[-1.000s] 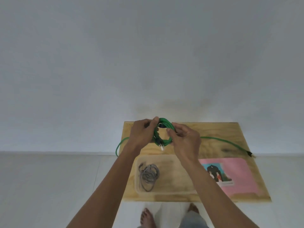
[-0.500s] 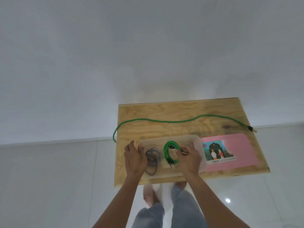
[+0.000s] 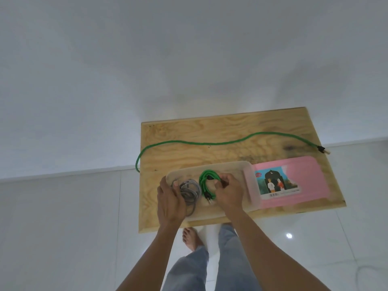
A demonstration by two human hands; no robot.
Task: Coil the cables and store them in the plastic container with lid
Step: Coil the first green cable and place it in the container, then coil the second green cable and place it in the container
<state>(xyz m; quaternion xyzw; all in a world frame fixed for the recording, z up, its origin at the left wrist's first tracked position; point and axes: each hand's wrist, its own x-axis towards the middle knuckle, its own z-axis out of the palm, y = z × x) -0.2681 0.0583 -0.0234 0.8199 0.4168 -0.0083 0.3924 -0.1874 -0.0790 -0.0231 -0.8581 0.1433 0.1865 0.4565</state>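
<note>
A clear plastic container sits on the near part of a plywood board. Inside it lie a coiled grey cable at the left and a coiled green cable in the middle. My right hand is inside the container, fingers closed on the green coil's right side. My left hand grips the container's left end, next to the grey coil. A second green cable lies uncoiled across the board, its left loop hanging off the edge. The pink lid lies right of the container.
The uncoiled cable's dark plug rests at the board's right edge. The board lies on a white tiled floor against a white wall. My bare foot and jeans-clad legs are just in front of the board's near edge.
One second ago both hands held the green coil above the board. It came down into the container beside the grey coil, and my left hand moved to the container's left end.
</note>
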